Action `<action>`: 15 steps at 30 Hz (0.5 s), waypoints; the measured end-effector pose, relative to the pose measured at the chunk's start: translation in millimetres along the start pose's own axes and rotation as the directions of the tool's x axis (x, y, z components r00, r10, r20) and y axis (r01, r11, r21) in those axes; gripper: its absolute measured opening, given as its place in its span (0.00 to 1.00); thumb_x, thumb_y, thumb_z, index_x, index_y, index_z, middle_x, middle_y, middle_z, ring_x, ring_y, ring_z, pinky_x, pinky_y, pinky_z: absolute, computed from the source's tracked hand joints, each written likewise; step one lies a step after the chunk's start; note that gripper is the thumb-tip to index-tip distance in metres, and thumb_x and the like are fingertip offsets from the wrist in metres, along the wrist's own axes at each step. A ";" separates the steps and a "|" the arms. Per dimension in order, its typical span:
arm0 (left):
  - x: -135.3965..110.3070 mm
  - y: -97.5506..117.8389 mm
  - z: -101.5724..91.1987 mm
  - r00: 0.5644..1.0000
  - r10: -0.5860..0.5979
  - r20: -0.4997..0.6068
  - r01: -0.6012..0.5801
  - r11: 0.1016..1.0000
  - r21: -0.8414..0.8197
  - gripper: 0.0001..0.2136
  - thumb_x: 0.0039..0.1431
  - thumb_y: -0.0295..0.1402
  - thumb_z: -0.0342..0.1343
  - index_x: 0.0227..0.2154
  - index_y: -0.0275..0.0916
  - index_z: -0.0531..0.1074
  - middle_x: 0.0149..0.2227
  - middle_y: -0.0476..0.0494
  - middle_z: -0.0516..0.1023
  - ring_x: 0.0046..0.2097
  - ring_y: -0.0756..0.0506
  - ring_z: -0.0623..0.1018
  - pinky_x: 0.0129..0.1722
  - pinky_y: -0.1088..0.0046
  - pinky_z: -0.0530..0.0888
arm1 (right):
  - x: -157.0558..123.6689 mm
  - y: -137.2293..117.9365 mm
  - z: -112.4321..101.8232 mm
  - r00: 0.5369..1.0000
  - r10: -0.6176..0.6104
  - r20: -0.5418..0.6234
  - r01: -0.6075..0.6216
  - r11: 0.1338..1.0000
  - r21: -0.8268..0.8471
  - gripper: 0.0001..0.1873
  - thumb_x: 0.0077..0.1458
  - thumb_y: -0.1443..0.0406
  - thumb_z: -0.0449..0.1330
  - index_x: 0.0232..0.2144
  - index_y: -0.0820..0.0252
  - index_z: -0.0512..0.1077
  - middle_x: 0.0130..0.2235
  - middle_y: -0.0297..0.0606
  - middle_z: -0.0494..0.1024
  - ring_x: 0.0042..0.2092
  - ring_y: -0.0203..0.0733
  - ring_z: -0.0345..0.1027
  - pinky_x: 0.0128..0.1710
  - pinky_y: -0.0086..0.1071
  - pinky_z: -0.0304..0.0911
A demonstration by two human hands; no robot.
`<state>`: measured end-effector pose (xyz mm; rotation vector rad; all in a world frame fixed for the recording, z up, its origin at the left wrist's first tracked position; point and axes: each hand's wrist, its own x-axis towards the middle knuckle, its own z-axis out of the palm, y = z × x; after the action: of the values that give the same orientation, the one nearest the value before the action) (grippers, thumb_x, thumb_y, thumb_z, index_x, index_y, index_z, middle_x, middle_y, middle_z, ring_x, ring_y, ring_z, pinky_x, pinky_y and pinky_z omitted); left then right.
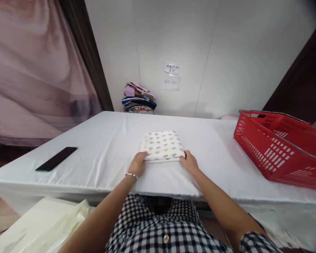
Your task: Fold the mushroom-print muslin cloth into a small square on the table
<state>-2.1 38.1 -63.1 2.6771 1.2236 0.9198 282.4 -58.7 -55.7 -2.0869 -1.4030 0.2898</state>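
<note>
A folded white cloth (162,144) with a print of small grey shapes lies flat on the white-covered table (107,140), in the middle of the view. My left hand (138,163) pinches its near left corner, thumb on top and the other fingers at the side or beneath. At the near right corner my right hand (189,161) grips the cloth the same way. Both hands rest low, close to the tabletop. The undersides of the fingers are hidden by the cloth and hands.
A red plastic basket (268,151) stands at the table's right. A dark flat phone-like slab (56,159) lies on the left. Behind the far edge, a stack of folded clothes (139,99) sits against the wall. Pale plastic sheeting (50,221) is at lower left.
</note>
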 end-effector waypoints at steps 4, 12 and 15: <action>-3.5 1.8 3.0 0.999 -0.044 -0.007 0.043 0.994 -0.100 0.20 0.50 0.22 0.44 0.46 0.39 0.69 0.50 0.45 0.72 0.53 0.45 0.68 0.56 0.62 0.65 | 4.2 -8.3 -3.0 0.998 0.034 0.053 -0.025 0.986 -0.165 0.25 0.54 0.59 0.49 0.55 0.56 0.58 0.40 0.41 0.75 0.40 0.44 0.67 0.34 0.31 0.55; -4.7 6.2 -9.0 0.924 -0.332 0.192 0.361 0.921 -0.145 0.19 0.55 0.28 0.47 0.50 0.45 0.67 0.54 0.51 0.69 0.53 0.44 0.70 0.54 0.66 0.66 | -16.5 -12.1 -12.6 0.996 0.003 0.086 0.030 0.924 -0.381 0.24 0.57 0.61 0.46 0.56 0.56 0.58 0.45 0.41 0.74 0.44 0.45 0.67 0.39 0.32 0.56; -5.3 6.0 -8.3 0.922 -0.342 0.183 0.371 0.916 -0.153 0.19 0.55 0.28 0.48 0.49 0.47 0.68 0.54 0.52 0.69 0.52 0.44 0.71 0.54 0.66 0.66 | -18.4 -13.5 -11.9 0.996 0.018 0.086 0.020 0.907 -0.422 0.25 0.58 0.61 0.45 0.57 0.56 0.56 0.46 0.42 0.74 0.45 0.45 0.67 0.39 0.31 0.56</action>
<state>-5.3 28.8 -57.2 2.2286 1.4463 0.7181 270.2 -76.0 -40.9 -2.4443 -1.6341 0.0784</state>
